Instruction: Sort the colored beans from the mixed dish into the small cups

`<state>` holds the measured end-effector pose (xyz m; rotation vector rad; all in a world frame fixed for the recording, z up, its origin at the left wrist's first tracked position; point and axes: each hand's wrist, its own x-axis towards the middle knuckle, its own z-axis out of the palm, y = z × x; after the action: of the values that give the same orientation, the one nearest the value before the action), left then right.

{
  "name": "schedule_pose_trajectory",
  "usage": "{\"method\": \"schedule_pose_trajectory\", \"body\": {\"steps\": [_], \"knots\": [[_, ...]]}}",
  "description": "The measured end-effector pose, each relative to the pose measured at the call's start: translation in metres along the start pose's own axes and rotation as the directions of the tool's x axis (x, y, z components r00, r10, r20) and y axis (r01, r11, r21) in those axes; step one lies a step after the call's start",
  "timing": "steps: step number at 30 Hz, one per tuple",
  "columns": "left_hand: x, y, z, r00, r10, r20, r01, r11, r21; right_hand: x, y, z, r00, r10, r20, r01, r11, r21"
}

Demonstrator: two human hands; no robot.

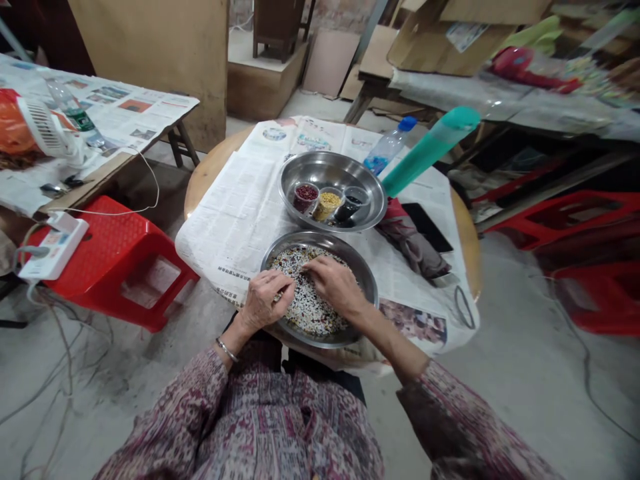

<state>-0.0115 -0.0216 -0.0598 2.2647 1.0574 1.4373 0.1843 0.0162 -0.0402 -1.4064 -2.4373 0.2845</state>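
Observation:
A steel basin (371,293) holds mixed grains (313,303), mostly white with black, red and yellow ones among them. Over its left rim my left hand (267,299) is closed, thumb against curled fingers; whatever it pinches is too small to see. My right hand (334,283) reaches in from the right, fingertips pinched together above the grains, their contents hidden. Just beyond stands a second steel basin (327,162) with three clear cups: red beans (306,193), yellow beans (330,201) and black beans (348,208).
Newspaper (220,220) covers the round table. Behind the basins are a plastic bottle (387,148) and a green tube-shaped object (433,150). A crumpled cloth (415,247) and dark phone (427,227) lie at right. A red stool (120,260) bears a power strip (55,247).

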Motion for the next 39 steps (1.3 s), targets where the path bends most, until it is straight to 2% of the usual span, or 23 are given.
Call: {"method": "schedule_pose_trajectory", "body": {"steps": [3,5,7,9,13,16,18,21,24,27,30,33,36,39], "knots": [[0.000,0.000,0.000,1.000,-0.007,0.003,0.007,1.000,0.000,0.009,0.012,-0.004,0.989,0.130,-0.068,-0.134,0.990,-0.055],[0.001,0.000,0.000,1.000,-0.007,-0.001,0.007,1.000,0.002,0.017,0.009,0.000,0.988,0.146,-0.048,-0.150,0.985,-0.083],[0.001,-0.001,0.001,1.000,0.004,-0.008,-0.004,1.000,-0.006,0.025,0.000,0.007,0.996,0.083,-0.010,-0.084,0.994,-0.065],[0.001,-0.001,0.001,1.000,0.019,-0.021,-0.019,1.000,-0.018,0.029,-0.013,0.013,0.998,-0.044,0.036,0.044,0.999,-0.008],[0.001,-0.003,0.001,0.999,0.025,-0.042,-0.025,0.999,-0.020,0.016,-0.026,0.010,0.944,-0.302,0.135,0.289,0.951,0.109],[0.001,-0.002,0.001,0.999,0.027,-0.023,-0.028,0.999,-0.020,-0.004,-0.016,-0.004,0.923,-0.336,0.187,0.326,0.942,0.082],[0.002,-0.002,0.000,1.000,0.024,-0.020,-0.024,1.000,-0.016,-0.015,-0.002,-0.015,0.951,-0.257,0.173,0.256,0.966,0.028],[0.002,-0.001,0.000,0.999,0.019,-0.025,-0.019,1.000,-0.003,-0.023,0.020,-0.024,0.999,-0.016,0.029,0.017,0.999,-0.030],[0.003,-0.002,0.001,0.999,0.026,-0.027,-0.026,1.000,0.008,-0.024,0.028,-0.019,0.975,0.213,-0.062,-0.219,0.969,-0.116],[0.002,-0.003,0.002,0.999,0.035,-0.036,-0.035,0.999,0.014,-0.023,0.019,-0.008,0.963,0.268,-0.025,-0.270,0.957,-0.103],[0.002,-0.003,0.001,0.999,0.036,-0.038,-0.035,0.999,0.027,-0.022,0.000,-0.005,0.978,0.206,0.035,-0.209,0.972,0.104],[0.002,-0.002,0.000,1.000,0.013,-0.019,-0.012,0.999,0.030,-0.029,-0.016,-0.013,0.995,0.081,0.056,-0.094,0.952,0.292],[0.002,-0.002,0.001,1.000,0.003,-0.006,-0.003,1.000,0.028,-0.046,-0.025,-0.024,0.995,-0.032,0.099,0.001,0.954,0.299],[0.001,-0.002,0.002,1.000,-0.003,-0.016,0.004,0.999,0.033,-0.063,-0.026,-0.029,0.957,-0.100,0.272,0.045,0.978,0.203]]}}
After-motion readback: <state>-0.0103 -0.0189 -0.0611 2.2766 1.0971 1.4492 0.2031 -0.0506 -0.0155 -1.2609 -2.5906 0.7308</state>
